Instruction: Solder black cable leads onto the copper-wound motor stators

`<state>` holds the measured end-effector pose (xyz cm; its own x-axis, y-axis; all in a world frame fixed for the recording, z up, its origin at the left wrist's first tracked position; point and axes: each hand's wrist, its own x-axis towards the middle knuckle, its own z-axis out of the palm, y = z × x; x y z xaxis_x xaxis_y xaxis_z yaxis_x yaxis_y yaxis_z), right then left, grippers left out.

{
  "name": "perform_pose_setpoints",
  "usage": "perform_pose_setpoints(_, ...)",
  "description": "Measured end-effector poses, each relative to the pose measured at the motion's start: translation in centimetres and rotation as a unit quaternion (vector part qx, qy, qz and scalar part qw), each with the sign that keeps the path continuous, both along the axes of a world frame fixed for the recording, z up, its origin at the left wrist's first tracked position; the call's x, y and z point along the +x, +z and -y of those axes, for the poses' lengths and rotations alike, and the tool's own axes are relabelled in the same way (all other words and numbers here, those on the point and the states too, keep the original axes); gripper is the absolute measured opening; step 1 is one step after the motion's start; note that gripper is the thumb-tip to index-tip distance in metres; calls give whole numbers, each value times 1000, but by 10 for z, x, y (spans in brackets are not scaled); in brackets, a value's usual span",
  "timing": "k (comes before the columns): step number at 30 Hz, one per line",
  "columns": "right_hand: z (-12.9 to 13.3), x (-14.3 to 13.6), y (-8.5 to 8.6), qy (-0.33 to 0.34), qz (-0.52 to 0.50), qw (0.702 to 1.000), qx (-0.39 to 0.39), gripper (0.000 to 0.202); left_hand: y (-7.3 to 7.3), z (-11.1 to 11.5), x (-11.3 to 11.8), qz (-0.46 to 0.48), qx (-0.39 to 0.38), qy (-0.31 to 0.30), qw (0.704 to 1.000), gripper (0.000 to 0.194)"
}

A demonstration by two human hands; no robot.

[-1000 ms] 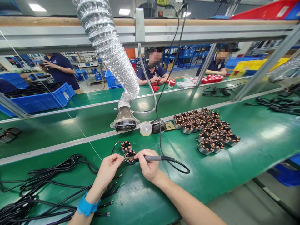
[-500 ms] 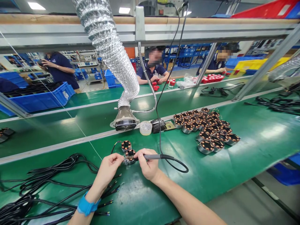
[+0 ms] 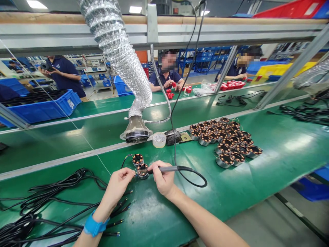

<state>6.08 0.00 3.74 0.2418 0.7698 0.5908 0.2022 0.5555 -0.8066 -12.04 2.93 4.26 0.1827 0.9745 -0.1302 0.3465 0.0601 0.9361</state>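
My right hand [image 3: 163,176] is closed round the grey handle of a soldering iron [image 3: 169,169], whose front end points left over a copper-wound stator [image 3: 142,171]. At that stator's left edge my left hand [image 3: 120,181] is pinched; what lies between its fingertips is too small to name. A second stator [image 3: 138,159] sits just behind the first, with a dark lead curving off its left side. Stripped ends of black cables [image 3: 118,223] lie below my left wrist, which wears a blue band.
Many stators [image 3: 227,144] stand grouped at the right. A fume duct [image 3: 137,128], a round tub [image 3: 159,140] and a black holder [image 3: 173,136] are behind my hands. Coiled black cables [image 3: 33,202] cover the left. People work across the bench.
The wisp of smoke around the front stator has gone. My hands have hardly moved. Across the bench, a person has raised a red part.
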Motion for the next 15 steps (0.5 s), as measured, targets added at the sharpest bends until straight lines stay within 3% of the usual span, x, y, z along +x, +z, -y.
perform_pose_setpoints(15,-1,0,1,16,11,1000,-2,31,1,1,1,5,-2,5,1000,42)
